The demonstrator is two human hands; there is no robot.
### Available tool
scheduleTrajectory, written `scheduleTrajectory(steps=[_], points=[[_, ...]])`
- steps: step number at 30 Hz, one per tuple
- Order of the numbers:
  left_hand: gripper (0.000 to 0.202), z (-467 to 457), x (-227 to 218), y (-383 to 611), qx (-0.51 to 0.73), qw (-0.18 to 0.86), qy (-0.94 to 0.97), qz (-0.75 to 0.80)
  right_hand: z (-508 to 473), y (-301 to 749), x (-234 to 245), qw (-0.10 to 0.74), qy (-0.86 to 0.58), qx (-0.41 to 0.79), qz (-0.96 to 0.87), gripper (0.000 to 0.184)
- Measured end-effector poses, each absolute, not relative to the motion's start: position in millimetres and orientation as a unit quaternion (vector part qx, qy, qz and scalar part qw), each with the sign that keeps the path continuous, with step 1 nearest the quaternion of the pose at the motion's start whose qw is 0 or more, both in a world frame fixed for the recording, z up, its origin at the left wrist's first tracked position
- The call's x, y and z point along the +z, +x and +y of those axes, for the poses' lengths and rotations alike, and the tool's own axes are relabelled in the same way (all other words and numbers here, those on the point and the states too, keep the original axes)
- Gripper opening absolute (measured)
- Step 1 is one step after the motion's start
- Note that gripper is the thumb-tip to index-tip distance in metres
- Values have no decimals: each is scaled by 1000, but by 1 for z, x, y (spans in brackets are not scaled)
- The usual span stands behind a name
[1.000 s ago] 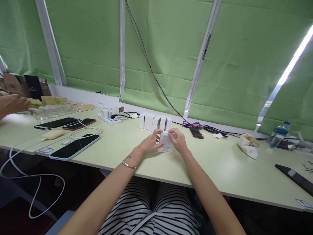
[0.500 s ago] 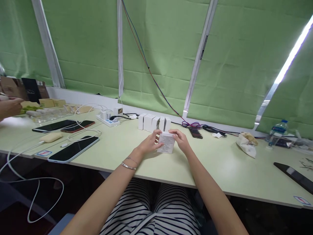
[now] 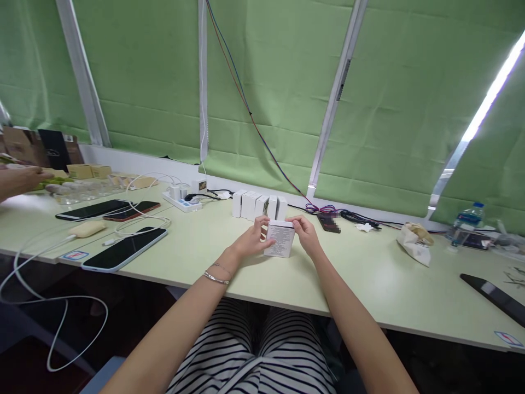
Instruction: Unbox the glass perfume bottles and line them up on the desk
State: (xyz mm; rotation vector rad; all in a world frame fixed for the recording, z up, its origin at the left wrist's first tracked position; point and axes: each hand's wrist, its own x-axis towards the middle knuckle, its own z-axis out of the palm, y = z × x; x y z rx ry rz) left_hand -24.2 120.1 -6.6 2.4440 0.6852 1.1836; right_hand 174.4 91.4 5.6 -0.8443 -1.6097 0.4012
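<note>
A small white box (image 3: 280,239) with printed text on its near face stands on the pale green table (image 3: 369,284), held between both hands. My left hand (image 3: 251,241) grips its left side, fingers curled round the edge. My right hand (image 3: 307,234) holds the right side, with the fingertips on the top corner. Just behind stands a row of several similar white boxes (image 3: 259,205).
To the left lie phones (image 3: 123,247), white cables (image 3: 141,219), a power strip (image 3: 182,200) and small cartons. Another person's hand (image 3: 18,179) reaches in at the far left. On the right are a crumpled bag (image 3: 415,239), a water bottle (image 3: 467,221) and a dark phone (image 3: 494,295).
The box is now squarer and more upright between my hands, and my right fingertips have shifted onto its top corner. The other person's hand at the far left has moved a little.
</note>
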Motion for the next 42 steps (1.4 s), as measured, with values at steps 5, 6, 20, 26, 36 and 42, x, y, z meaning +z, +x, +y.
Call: scheduleTrajectory(steps=[5, 6, 20, 26, 36, 42], points=[[48, 121, -8, -24, 426, 177, 854, 242, 91, 174, 5, 594, -375, 150, -695, 26], [48, 122, -8, -24, 426, 175, 854, 240, 91, 174, 5, 594, -379, 145, -695, 26], [40, 123, -8, -25, 407, 168, 863, 248, 87, 170, 6, 588, -379, 113, -705, 21], [41, 123, -7, -25, 403, 164, 864, 253, 85, 170, 7, 584, -368, 119, -714, 19], [42, 121, -6, -24, 410, 159, 861, 255, 88, 171, 5, 588, -364, 128, -710, 23], [41, 118, -5, -24, 407, 156, 861, 261, 89, 171, 4, 591, -365, 135, -707, 21]])
